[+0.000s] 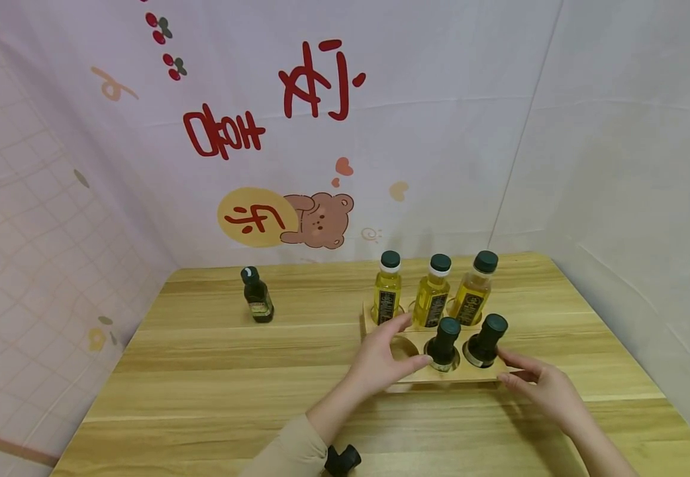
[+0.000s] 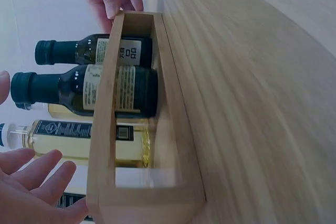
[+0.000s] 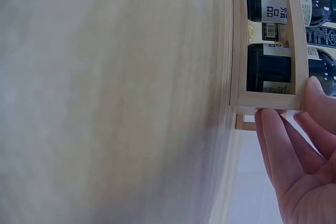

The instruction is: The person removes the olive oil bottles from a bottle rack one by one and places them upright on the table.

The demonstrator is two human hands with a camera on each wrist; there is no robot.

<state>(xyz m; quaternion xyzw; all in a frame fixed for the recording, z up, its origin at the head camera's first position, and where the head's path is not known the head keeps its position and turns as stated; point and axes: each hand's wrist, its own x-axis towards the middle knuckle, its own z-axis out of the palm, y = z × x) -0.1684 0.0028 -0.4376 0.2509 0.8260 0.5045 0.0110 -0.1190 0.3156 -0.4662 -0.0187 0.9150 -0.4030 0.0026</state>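
A two-tier wooden rack (image 1: 407, 380) stands on the table with bottles upright in its round holes. Three bottles of yellow oil (image 1: 386, 298) fill the back row; two dark green bottles (image 1: 443, 344) occupy the middle and right front holes, while the left front hole is vacant. Over that hole hovers my left hand (image 1: 381, 354), thumb and fingers spread apart, holding nothing. The left wrist view shows its fingers (image 2: 44, 174) beside the rack's left end. My right hand (image 1: 544, 394) grips the rack's right end, thumb at the upper board and fingers (image 3: 278, 145) against the end panel.
Another dark green bottle (image 1: 258, 298) stands alone at the back left of the wooden table (image 1: 202, 384). A printed white cloth (image 1: 440, 152) hangs behind and along the sides. A small black object (image 1: 342, 460) lies beside the left sleeve.
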